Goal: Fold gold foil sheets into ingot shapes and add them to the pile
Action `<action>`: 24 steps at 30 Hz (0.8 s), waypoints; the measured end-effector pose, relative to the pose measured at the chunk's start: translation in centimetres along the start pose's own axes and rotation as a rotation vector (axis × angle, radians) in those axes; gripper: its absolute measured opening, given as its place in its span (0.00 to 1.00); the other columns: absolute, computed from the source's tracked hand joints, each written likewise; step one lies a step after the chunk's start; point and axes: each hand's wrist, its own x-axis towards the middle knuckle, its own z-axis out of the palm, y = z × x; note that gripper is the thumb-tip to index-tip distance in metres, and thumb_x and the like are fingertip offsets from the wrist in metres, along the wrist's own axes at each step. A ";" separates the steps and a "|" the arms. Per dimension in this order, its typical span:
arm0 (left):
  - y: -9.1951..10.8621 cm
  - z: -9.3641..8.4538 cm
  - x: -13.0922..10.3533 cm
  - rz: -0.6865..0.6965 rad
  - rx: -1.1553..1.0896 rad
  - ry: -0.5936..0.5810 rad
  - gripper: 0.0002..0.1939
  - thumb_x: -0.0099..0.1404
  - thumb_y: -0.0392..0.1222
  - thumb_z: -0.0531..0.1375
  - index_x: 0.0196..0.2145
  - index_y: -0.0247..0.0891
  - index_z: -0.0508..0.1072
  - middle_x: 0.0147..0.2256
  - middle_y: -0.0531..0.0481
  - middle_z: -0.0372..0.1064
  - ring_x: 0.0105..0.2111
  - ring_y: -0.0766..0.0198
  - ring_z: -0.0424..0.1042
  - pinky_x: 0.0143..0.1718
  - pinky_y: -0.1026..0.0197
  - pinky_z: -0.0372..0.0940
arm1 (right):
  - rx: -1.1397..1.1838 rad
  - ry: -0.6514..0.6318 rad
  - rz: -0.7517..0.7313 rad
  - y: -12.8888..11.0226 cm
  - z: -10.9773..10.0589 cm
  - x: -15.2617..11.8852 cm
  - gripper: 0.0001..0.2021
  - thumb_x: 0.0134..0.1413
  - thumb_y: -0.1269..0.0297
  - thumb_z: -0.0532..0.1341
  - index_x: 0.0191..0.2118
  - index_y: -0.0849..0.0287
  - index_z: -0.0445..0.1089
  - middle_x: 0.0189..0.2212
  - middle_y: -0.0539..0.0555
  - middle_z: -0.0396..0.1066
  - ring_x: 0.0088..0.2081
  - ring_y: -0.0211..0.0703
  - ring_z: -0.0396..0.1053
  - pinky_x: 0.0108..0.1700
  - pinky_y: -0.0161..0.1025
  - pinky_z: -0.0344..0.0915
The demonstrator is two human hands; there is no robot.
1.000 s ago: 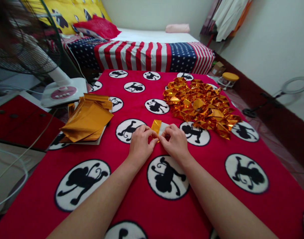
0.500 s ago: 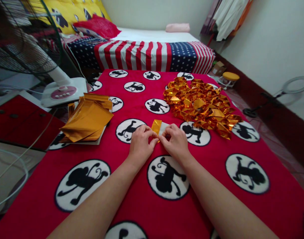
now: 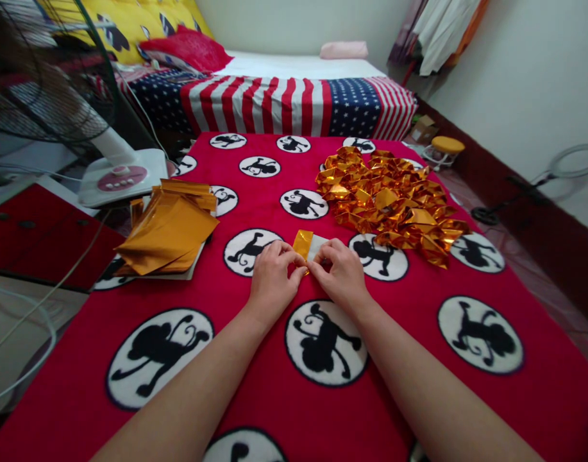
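Observation:
A small sheet of gold foil paper, partly folded so that its pale back shows on the right, lies on the red cloth. My left hand pinches its near edge between thumb and fingers. Close against it, my right hand pinches the same edge from the other side. The thumbs almost meet, and the fingers hide much of the paper. To the left rests a stack of flat gold foil sheets. A heap of folded gold foil pieces spreads out at the right.
A fan with a white base stands at the left beside a red-topped cabinet with trailing cables. Beyond the cloth is a bed with a striped and starred cover. On the right floor are a stool and a ring-shaped stand.
Both hands keep nearly the same pinch on the foil paper. The whole view has shifted very slightly; otherwise things look the same.

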 end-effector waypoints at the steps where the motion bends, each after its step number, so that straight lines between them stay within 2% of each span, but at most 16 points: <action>1: 0.0 0.0 0.0 -0.001 -0.001 -0.002 0.00 0.59 0.38 0.64 0.30 0.41 0.76 0.38 0.49 0.68 0.42 0.59 0.68 0.48 0.55 0.63 | 0.003 -0.001 -0.001 0.0 0.0 0.0 0.10 0.51 0.65 0.65 0.23 0.57 0.66 0.29 0.49 0.66 0.32 0.39 0.65 0.36 0.37 0.57; 24: 0.1 0.0 0.0 0.015 0.015 -0.010 0.01 0.59 0.38 0.64 0.30 0.40 0.75 0.38 0.49 0.67 0.42 0.58 0.67 0.48 0.54 0.63 | 0.035 -0.025 -0.012 0.2 -0.2 0.1 0.09 0.51 0.65 0.65 0.23 0.57 0.67 0.28 0.49 0.66 0.31 0.39 0.65 0.36 0.37 0.57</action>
